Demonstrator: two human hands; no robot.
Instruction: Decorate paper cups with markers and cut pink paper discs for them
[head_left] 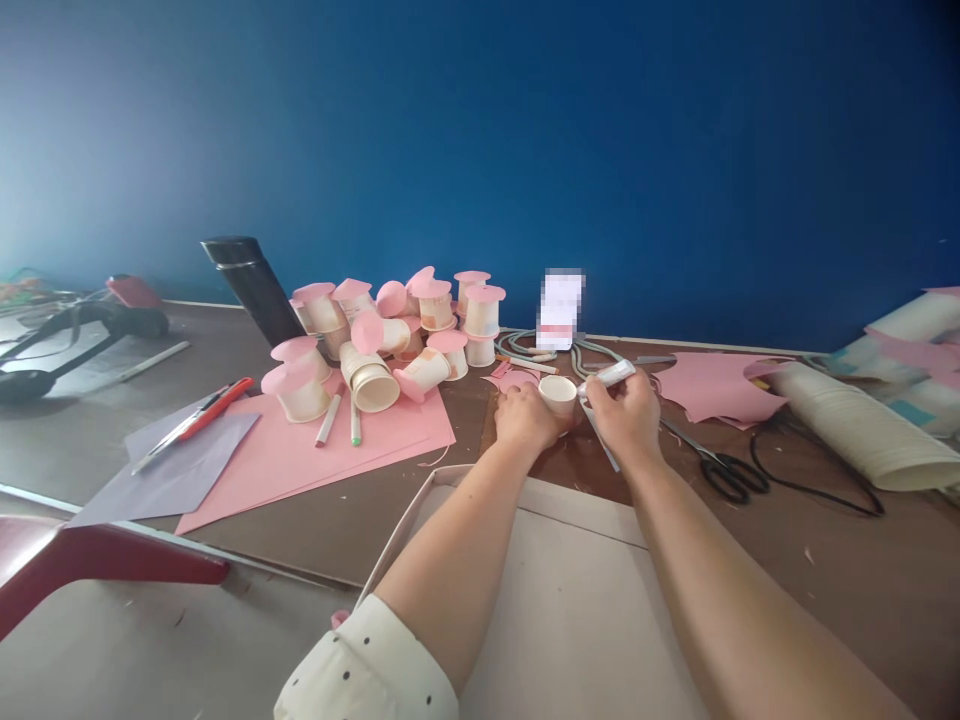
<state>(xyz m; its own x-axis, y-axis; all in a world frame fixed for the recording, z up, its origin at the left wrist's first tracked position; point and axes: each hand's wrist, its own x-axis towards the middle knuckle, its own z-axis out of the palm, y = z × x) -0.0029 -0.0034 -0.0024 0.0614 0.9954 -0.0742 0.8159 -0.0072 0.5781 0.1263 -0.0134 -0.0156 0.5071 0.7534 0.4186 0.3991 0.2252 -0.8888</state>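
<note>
My left hand (pixel 525 418) is closed around a small white paper cup (pixel 559 394) standing on the brown table (pixel 337 540). My right hand (pixel 628 412) grips a white glue tube (pixel 609 378), its tip close to the cup's rim. A thin white strip (pixel 604 440) slants down below the right hand. Behind and to the left lies a heap of paper cups with pink paper discs (pixel 390 335) on them.
Pink paper sheets (pixel 300 455) and a purple sheet (pixel 176 465) lie at left with a red cutter (pixel 199 418) and pens (pixel 341 415). Black scissors (pixel 724 470), a stack of cups (pixel 855 425), a black bottle (pixel 255 285) and a cardboard tray (pixel 570 600) surround my arms.
</note>
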